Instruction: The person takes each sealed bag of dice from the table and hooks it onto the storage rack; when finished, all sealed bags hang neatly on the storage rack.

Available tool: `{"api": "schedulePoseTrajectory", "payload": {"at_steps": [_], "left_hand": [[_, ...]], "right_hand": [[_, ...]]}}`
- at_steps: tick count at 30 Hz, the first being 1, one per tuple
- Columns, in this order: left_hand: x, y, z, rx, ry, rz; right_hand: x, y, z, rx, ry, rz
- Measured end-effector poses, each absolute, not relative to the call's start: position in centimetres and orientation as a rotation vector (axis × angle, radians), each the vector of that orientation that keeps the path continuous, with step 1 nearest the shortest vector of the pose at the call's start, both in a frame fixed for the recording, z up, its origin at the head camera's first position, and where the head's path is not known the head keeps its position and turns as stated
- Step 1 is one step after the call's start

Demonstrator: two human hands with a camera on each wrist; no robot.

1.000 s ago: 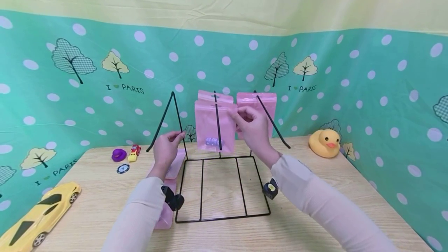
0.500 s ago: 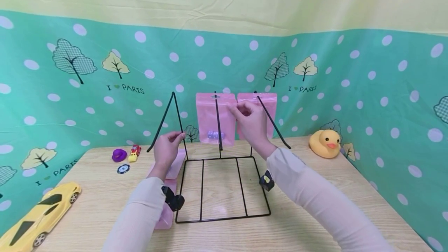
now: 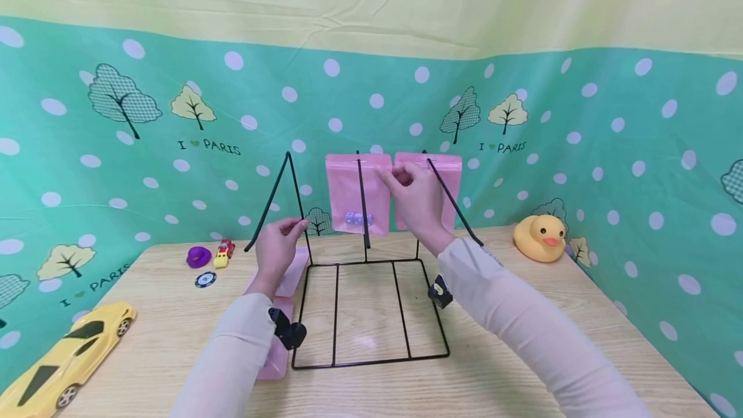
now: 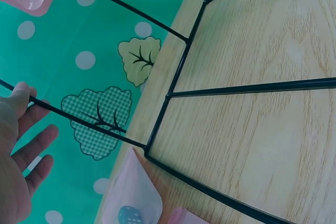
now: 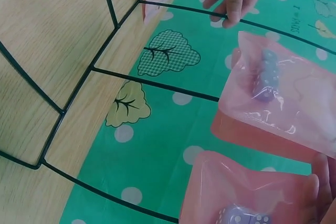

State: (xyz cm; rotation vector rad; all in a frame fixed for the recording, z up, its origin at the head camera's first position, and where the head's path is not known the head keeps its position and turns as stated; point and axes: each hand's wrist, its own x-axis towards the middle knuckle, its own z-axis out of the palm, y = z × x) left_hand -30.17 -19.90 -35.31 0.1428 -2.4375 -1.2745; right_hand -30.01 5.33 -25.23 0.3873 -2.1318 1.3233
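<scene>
A black wire rack with three upright hooks stands on the table. My left hand pinches its left upright between thumb and fingers, the other fingers loosely spread in the left wrist view. On the middle hook hangs a pink zip bag with purple dice inside; my right hand pinches its upper right edge. In the right wrist view another pink bag shows close behind the front bag. One more pink bag hangs on the right hook, partly behind my right hand.
More pink bags lie left of the rack, partly under my left arm. Beyond them are a purple hat-shaped toy, a small red-yellow car and a poker chip. A yellow car is at left, a rubber duck at right.
My right hand has pushed the front bag back along the middle hook, so it now covers the bag behind in the head view. My left hand stays on the upright.
</scene>
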Motion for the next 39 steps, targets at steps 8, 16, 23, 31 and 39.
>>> {"api": "schedulePoseTrajectory", "payload": {"at_steps": [8, 16, 23, 31, 39], "left_hand": [[-30.1, -19.9, -35.2, 0.137, -2.434, -1.275], [-30.2, -19.9, -35.2, 0.137, -2.434, -1.272], [-30.2, -19.9, -35.4, 0.127, -2.428, -1.244], [-30.2, -19.8, -35.3, 0.129, -2.433, -1.261], [-30.1, -19.8, -35.2, 0.128, -2.426, -1.247]], "right_hand": [[-30.3, 5.0, -25.4, 0.322, -2.153, 1.258], [-30.4, 4.9, -25.4, 0.26, -2.158, 1.227], [-30.3, 4.9, -25.7, 0.225, -2.165, 1.283], [-29.6, 5.7, -26.2, 0.271, -2.197, 1.333], [-28.2, 6.8, -26.4, 0.435, -2.286, 1.332]]}}
